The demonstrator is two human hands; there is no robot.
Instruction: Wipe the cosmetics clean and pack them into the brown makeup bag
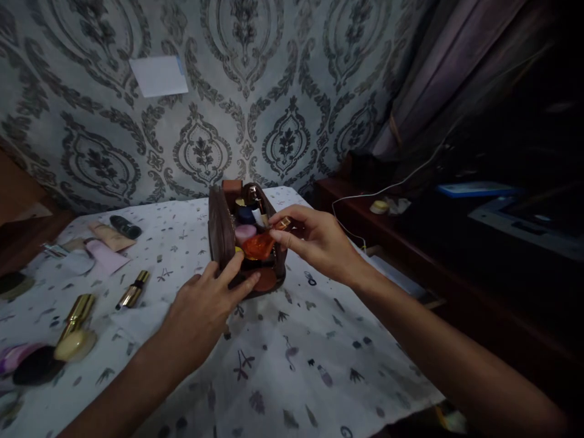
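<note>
An upright brown cosmetic bag (221,228) stands unzipped on the table, with several items inside. Between the thumb and fingers of my right hand (314,243) is a small orange glass bottle (259,246) with a gold cap, which looks like perfume. It is tilted over the bag's opening, its body low among the contents. My left hand (205,310) rests against the bag's near left corner, fingers spread, thumb on the front and index finger at the rim. Inside, a pink round item (245,232) and a dark blue item (245,214) show; the bag's bottom is hidden.
On the left of the patterned white tablecloth (292,377) lie a gold tube (133,291), a gold-capped bottle (76,328), a pink squeeze tube (106,257) and a dark tube (125,227). The wallpapered wall (246,140) is close behind. A white cable (392,187) runs over dark furniture on the right.
</note>
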